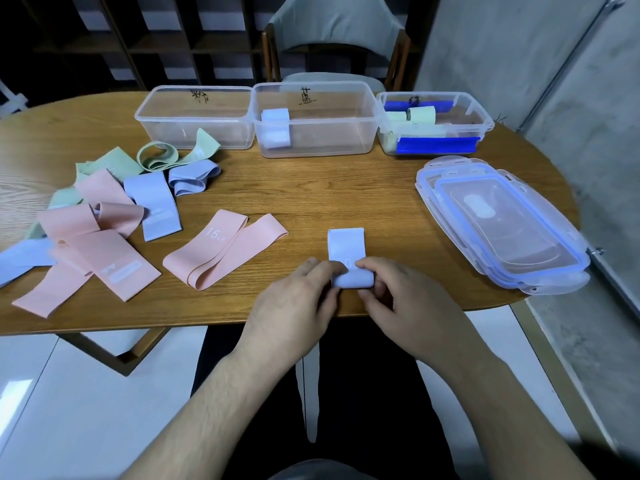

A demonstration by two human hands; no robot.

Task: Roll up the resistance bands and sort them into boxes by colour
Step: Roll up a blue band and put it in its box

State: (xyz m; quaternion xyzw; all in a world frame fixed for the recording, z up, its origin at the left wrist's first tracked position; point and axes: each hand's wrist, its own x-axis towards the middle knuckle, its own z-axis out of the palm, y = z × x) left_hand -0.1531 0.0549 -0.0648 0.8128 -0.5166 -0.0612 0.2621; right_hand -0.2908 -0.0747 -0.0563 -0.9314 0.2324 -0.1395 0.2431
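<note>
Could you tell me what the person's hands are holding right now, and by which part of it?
Both the left hand and right hand hold the blue band by its rolled-up near end, one at each side; its far end lies flat on the table.

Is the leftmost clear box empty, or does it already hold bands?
Empty: the leftmost box shows only bare walls and table through it; a green band lies outside, in front.

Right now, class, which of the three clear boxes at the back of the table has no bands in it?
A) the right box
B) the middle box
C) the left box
C: the left box shows only bare plastic, the middle box holds a rolled blue band, and the right box holds pale rolls.
</note>
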